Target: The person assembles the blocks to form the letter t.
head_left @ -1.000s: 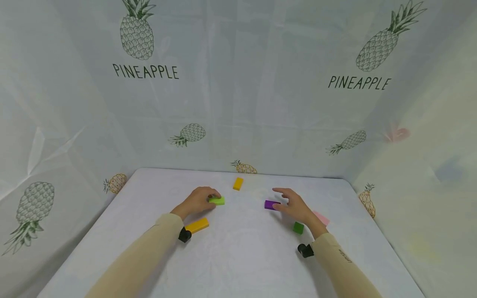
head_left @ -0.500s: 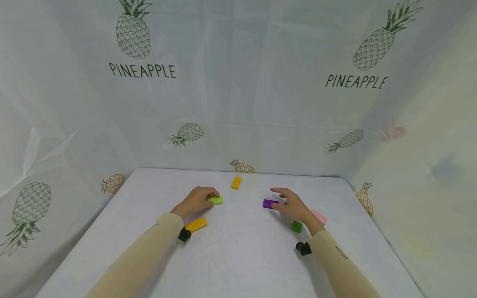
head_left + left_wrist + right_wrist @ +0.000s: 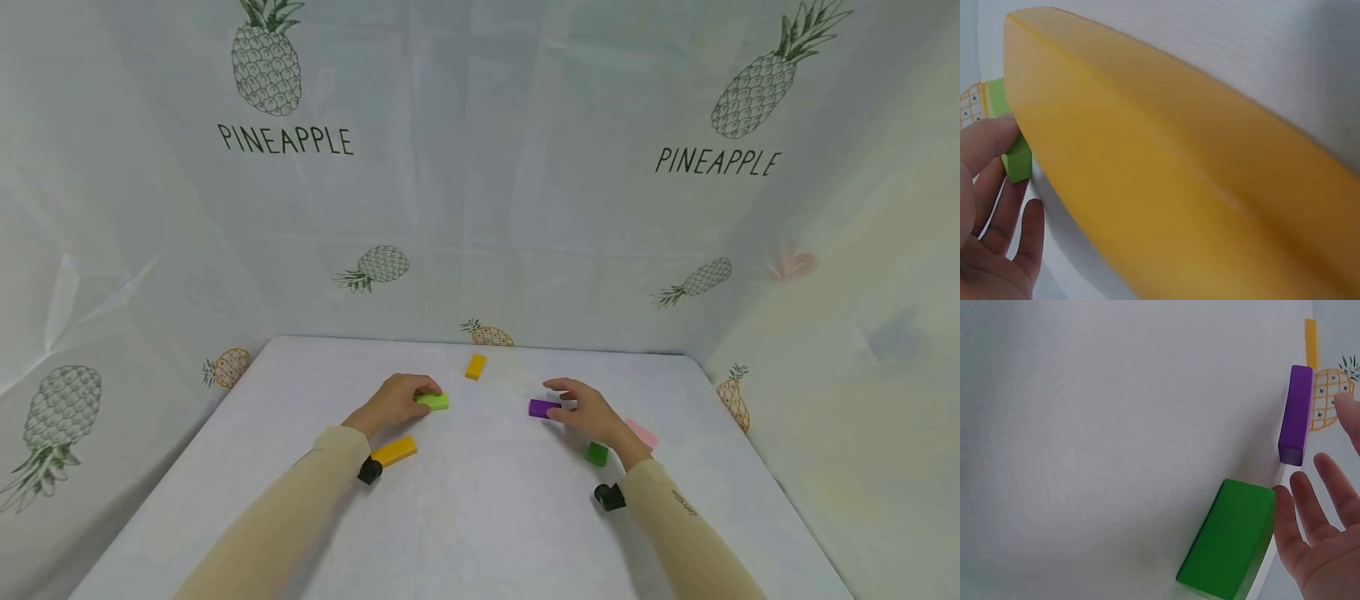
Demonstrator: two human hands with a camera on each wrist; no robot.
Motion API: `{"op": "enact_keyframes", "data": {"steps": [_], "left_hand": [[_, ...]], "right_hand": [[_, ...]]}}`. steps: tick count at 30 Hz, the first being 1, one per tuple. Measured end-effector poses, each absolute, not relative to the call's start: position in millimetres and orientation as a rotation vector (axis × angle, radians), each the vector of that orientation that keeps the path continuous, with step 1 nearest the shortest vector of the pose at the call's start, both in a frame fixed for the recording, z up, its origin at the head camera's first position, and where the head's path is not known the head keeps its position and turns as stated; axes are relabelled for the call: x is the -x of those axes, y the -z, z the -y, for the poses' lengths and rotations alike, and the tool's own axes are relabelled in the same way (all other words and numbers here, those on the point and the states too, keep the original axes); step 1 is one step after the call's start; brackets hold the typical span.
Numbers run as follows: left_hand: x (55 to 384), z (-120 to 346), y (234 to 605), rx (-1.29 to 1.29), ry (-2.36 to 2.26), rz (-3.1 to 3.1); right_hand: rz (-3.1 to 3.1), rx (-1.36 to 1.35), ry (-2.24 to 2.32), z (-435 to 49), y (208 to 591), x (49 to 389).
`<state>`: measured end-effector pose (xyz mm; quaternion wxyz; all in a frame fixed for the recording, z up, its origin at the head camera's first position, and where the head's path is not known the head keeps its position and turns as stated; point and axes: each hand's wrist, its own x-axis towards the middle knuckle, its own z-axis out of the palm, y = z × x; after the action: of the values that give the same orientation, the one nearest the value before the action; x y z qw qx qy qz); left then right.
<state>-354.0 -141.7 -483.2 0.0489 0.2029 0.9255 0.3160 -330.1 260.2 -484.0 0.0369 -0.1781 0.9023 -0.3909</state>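
A lime green block [image 3: 437,402] lies on the white table, and my left hand [image 3: 393,403] pinches it between thumb and fingers. The left wrist view shows the same lime block [image 3: 1019,164], partly covered by a long yellow block [image 3: 1147,156] close to the camera. My right hand [image 3: 588,412] is held with fingers spread beside a purple block [image 3: 540,408]. In the right wrist view there is a gap between those fingers and the purple block [image 3: 1296,415]. A dark green block [image 3: 597,454] sits below the right wrist.
Farther back lies a small yellow block [image 3: 476,367]. A pink block [image 3: 642,435] is partly hidden behind the right forearm. Pineapple-printed cloth [image 3: 480,192] hangs around the table [image 3: 480,517]. Black wrist cameras [image 3: 371,470] are worn on both arms.
The head view has shifted slightly. Both hands and the blocks stay almost where they were on the table.
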Motion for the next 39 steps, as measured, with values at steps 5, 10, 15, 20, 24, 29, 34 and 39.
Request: {"op": "enact_keyframes", "data": {"steps": [5, 10, 15, 20, 24, 29, 34, 39], "left_hand": [[355.1, 141.0, 485.6, -0.613, -0.962, -2.826], [355.8, 139.9, 484.9, -0.581, -0.981, -2.824], [355.4, 140.0, 482.9, -0.578, -0.972, -2.824], [354.9, 141.2, 481.5, -0.583, -0.96, -2.825], [353.7, 141.9, 480.6, -0.602, -0.957, -2.822], [354.1, 142.4, 482.0, -0.61, -0.958, -2.816], [358.1, 142.9, 485.5, -0.585, -0.96, -2.819], [360.0, 143.4, 487.4, -0.574, -0.952, -2.819]], "right_hand": [[-2.767, 0.554, 1.194, -259.0, 485.5, 332.0], [-2.755, 0.545, 1.176, -257.3, 486.9, 334.1], [-2.754, 0.519, 1.145, -255.8, 487.0, 334.9], [-2.771, 0.487, 1.125, -253.9, 487.8, 335.3], [-2.779, 0.478, 1.124, -252.3, 488.9, 335.7], [-2.792, 0.448, 1.103, -250.6, 490.3, 336.3], [-2.794, 0.449, 1.082, -250.3, 490.7, 336.3], [-2.8, 0.465, 1.078, -250.6, 491.6, 336.4]]}}
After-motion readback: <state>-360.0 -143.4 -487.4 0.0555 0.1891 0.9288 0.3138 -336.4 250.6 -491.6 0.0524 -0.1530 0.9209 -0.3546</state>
